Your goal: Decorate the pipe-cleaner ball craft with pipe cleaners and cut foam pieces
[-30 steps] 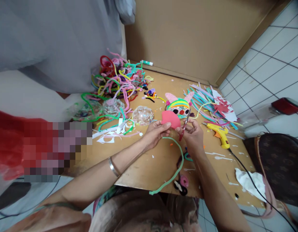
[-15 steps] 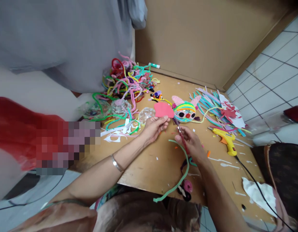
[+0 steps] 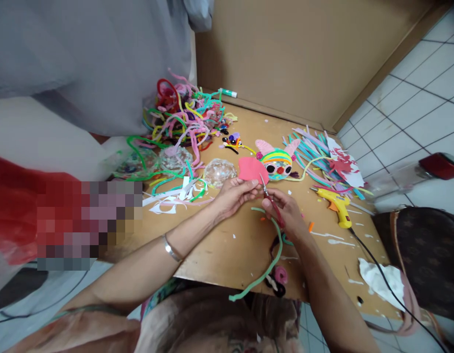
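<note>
My left hand pinches the lower edge of a flat pink-red sheet piece with a rounded outline. In my right hand are scissors with dark red handles, their blades at the right lower edge of the piece. Just behind lies a clear ball decorated as an animal face, with striped pipe cleaners on top, pink ears, black eyes and a red nose. A clear round plastic shell rests left of the piece. Below my hands a green pipe cleaner curves over the table's front edge.
A tangled heap of pipe cleaners fills the back left, with white paper scraps nearer. On the right are straight pipe cleaners, a yellow glue gun with its cord, crumpled tissue and a brown bag.
The scissors have moved up from below the pink-red piece, and their blades now overlap its right edge. The whole view has shifted slightly, with the table appearing further left.
</note>
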### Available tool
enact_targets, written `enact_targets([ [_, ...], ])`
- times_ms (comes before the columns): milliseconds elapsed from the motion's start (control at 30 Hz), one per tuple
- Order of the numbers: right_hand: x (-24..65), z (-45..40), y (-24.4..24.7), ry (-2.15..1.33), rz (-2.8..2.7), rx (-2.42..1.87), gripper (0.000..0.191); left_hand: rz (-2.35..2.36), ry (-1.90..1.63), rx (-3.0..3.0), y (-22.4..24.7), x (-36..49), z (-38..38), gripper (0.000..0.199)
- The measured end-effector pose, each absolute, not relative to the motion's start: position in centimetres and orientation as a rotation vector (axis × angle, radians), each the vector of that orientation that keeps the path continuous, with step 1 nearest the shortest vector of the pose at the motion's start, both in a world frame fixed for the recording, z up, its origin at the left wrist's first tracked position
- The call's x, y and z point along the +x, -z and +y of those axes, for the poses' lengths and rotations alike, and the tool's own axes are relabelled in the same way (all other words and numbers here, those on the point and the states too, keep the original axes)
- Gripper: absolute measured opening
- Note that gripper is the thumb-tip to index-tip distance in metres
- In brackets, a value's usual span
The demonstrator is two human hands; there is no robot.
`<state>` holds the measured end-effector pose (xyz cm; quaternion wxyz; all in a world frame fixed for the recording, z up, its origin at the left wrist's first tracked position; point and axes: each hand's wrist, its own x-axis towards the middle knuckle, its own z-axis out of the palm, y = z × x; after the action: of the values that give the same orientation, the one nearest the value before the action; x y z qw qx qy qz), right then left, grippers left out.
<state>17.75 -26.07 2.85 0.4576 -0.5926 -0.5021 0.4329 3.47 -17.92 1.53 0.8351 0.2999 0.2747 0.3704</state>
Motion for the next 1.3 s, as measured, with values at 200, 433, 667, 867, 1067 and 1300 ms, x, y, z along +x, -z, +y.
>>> enact_targets([
  [200,17.8,-26.1,-2.6,-1.082,-1.188,-1.409,0.047,0.570,-0.783,0.638,-1.4,3.5,-18.0,0.017],
  [433,17.8,-26.2,-2.6,-1.103,-1.152,-1.407,0.044,0.568,-0.795,0.631,-1.2,3.5,-17.9,0.017],
  [667,17.7,-26.2,-3.4,-1.118,-1.123,-1.459,0.049,0.575,-0.797,0.637,-1.5,3.4,-17.9,0.019],
  [867,18.0,-26.2,-3.3,-1.150,-1.119,-1.477,0.046,0.575,-0.797,0.652,-1.5,3.3,-17.9,0.020],
  [1067,18.1,-26.3,-3.4,-1.134,-1.148,-1.514,0.047,0.581,-0.831,0.663,-1.5,3.2,-17.8,0.024],
  [1300,18.0,-26.3,-3.4,-1.150,-1.161,-1.523,0.044,0.546,-0.861,0.644,-1.4,3.1,-17.6,0.026],
])
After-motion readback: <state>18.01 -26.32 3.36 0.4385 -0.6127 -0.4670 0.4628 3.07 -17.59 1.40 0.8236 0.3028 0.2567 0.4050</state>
